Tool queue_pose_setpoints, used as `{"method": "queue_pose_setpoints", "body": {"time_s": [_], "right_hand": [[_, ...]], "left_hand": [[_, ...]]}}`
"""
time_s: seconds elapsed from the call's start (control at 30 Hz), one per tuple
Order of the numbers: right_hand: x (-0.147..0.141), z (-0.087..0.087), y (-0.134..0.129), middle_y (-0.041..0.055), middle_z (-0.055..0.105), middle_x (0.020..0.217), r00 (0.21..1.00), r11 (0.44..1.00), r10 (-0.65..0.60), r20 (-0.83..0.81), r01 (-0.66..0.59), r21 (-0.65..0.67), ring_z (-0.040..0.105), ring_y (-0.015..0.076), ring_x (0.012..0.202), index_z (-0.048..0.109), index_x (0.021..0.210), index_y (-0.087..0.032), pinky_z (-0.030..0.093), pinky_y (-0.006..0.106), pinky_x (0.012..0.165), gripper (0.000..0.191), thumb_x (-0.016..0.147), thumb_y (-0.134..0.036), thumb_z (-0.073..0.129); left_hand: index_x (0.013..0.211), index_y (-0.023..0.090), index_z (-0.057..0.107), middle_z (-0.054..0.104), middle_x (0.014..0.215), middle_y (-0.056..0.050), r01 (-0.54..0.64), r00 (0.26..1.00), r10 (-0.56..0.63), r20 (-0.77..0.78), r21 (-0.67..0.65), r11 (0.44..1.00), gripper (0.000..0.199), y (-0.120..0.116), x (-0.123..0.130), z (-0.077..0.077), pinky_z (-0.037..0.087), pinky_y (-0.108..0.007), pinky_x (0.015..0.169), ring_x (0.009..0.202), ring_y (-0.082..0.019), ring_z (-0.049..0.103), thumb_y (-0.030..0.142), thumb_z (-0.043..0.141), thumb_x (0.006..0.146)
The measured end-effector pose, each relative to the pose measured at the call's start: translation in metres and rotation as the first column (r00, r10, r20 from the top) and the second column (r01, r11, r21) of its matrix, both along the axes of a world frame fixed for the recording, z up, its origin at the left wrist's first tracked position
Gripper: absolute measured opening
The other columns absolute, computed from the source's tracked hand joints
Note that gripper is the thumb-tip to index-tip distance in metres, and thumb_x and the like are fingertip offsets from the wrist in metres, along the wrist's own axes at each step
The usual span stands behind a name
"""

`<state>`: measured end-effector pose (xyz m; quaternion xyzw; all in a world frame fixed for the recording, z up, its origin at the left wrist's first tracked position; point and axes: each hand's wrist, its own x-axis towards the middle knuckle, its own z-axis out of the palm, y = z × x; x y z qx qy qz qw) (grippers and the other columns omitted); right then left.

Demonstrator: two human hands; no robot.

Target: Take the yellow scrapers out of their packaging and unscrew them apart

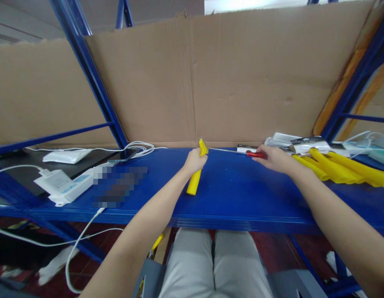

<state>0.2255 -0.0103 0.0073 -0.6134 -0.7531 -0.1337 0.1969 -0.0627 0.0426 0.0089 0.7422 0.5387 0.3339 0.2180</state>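
Note:
My left hand (195, 160) is wrapped round a yellow tubular piece (194, 183), held tilted over the middle of the blue shelf. Its upper end, by my thumb, is bent or angled. To the right, my right hand (271, 158) grips the red handle of a screwdriver (255, 154). The thin metal shaft points left, and its tip reaches the upper end of the yellow piece; whether it is inside cannot be made out. Several more yellow pieces (344, 167) lie on the shelf beside my right forearm.
The blue shelf (241, 194) has a cardboard panel (257, 82) behind it. At left are a white power strip (76, 188), cables (140, 147) and a blurred-out dark object (120, 188). White packages (310, 145) lie at the back right. Blue posts flank the shelf.

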Motion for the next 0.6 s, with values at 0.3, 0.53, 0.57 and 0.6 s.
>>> {"method": "queue_pose_setpoints", "body": {"time_s": [0.3,0.53,0.57,0.6], "right_hand": [[0.008,0.0,0.002,0.0061,0.068,0.071,0.985,0.993,0.112,-0.133,-0.106,0.051,0.061,0.0211,0.062,0.059,0.083,-0.021,0.044,0.03,0.056,0.022,0.079,-0.042,0.052],[0.002,-0.005,0.004,0.0043,0.065,0.066,0.976,0.989,0.135,-0.171,-0.143,-0.04,0.059,0.0199,0.056,0.057,0.079,-0.022,0.042,0.029,0.053,0.022,0.079,-0.043,0.05],[0.001,-0.006,0.005,0.0043,0.065,0.065,0.974,0.988,0.136,-0.179,-0.146,-0.045,0.059,0.0198,0.056,0.057,0.079,-0.022,0.042,0.029,0.053,0.022,0.079,-0.043,0.05],[-0.001,-0.007,0.005,0.0044,0.065,0.065,0.973,0.988,0.134,-0.188,-0.146,-0.048,0.059,0.0198,0.056,0.057,0.079,-0.022,0.042,0.029,0.053,0.022,0.078,-0.043,0.05]], "left_hand": [[0.081,0.012,0.061,0.067,0.08,-0.011,-0.056,0.985,0.088,-0.149,0.208,0.977,0.007,0.008,-0.006,0.012,0.044,-0.022,0.068,0.083,-0.022,0.066,0.014,0.054,0.08],[0.08,0.014,0.056,0.058,0.059,-0.002,-0.016,0.998,0.02,-0.063,0.074,0.997,0.007,0.021,-0.019,0.008,0.042,-0.02,0.054,0.056,-0.015,0.061,0.017,0.051,0.084],[0.081,0.014,0.055,0.054,0.054,0.001,-0.005,1.0,0.006,-0.013,0.017,1.0,0.007,0.022,-0.02,0.006,0.041,-0.02,0.05,0.049,-0.014,0.057,0.017,0.05,0.084],[0.081,0.014,0.055,0.051,0.051,0.003,0.007,0.999,-0.006,0.032,-0.018,1.0,0.007,0.022,-0.022,0.004,0.04,-0.02,0.048,0.044,-0.012,0.053,0.016,0.049,0.084]]}}
